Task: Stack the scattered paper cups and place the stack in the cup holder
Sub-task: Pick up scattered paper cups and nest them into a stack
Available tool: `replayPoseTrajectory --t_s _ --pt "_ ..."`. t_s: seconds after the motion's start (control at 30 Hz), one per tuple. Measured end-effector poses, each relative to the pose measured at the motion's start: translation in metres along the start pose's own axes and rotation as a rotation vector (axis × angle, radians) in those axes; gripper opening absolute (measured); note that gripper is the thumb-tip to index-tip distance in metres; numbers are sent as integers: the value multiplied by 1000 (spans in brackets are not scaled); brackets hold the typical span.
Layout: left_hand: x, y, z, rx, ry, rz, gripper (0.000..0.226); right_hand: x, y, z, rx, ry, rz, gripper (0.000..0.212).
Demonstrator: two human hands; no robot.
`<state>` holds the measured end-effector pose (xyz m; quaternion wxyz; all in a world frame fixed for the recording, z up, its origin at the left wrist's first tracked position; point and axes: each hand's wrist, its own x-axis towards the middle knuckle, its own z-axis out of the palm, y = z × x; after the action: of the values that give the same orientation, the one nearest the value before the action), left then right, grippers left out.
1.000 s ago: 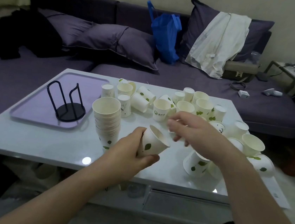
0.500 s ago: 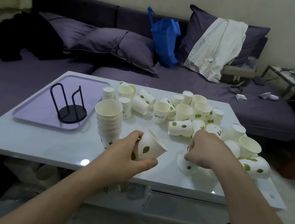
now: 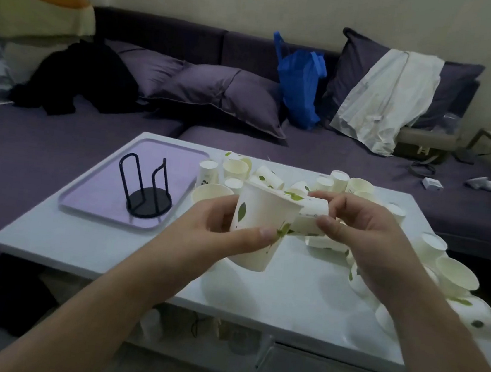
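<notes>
Centrally, left hand (image 3: 202,230) grips 1 upright cup (image 3: 259,227); right hand (image 3: 364,230) pinches a second cup (image 3: 311,216) sideways at its rim.

Head camera looks forward and down, close over the table (image 3: 85,238).

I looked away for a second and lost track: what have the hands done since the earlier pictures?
The right hand reached down among the loose cups, picked up a cup and brought it, lying sideways, up to the rim of the cup gripped by the left hand, which rose higher. The view shifted too. The holder on the tray stayed put, with no cups in it.
</notes>
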<state>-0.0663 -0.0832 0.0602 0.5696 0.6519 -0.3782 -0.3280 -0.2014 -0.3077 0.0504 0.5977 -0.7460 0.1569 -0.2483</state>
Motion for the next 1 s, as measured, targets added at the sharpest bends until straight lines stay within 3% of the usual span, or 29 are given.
replayPoseTrajectory --t_s 0.13,0.2,0.3,0.33,0.47,0.57,0.63,0.73,0.77,0.9,1.0 --pt "-2 14 -13 17 75 105 42 6 -7 28 12 9 -91 19" --pt "-4 21 -22 70 120 155 44 12 -12 41 -50 -12 -122 32" --pt "-4 30 -38 189 116 209 47 24 -31 64 -361 -97 -202 60" --pt "-3 32 -41 217 101 223 49 27 -38 72 -492 -113 -243 60" --pt "0 34 -51 273 60 316 47 29 -48 103 -751 -131 -562 17" --pt "-1 26 -61 222 33 335 45 35 -44 114 -699 -99 -463 12" --pt "-2 19 -68 57 75 358 36 44 -39 118 -653 -61 -445 13" --pt "-1 13 -81 -176 216 380 36 57 -25 117 -388 -16 -338 59" --pt "1 11 -85 -190 265 370 39 58 -22 117 -311 1 -298 65" --pt "6 0 -93 -187 402 275 52 66 -12 122 -20 57 -247 63" --pt "10 -8 -95 -188 454 234 61 70 -5 130 23 22 -245 66"
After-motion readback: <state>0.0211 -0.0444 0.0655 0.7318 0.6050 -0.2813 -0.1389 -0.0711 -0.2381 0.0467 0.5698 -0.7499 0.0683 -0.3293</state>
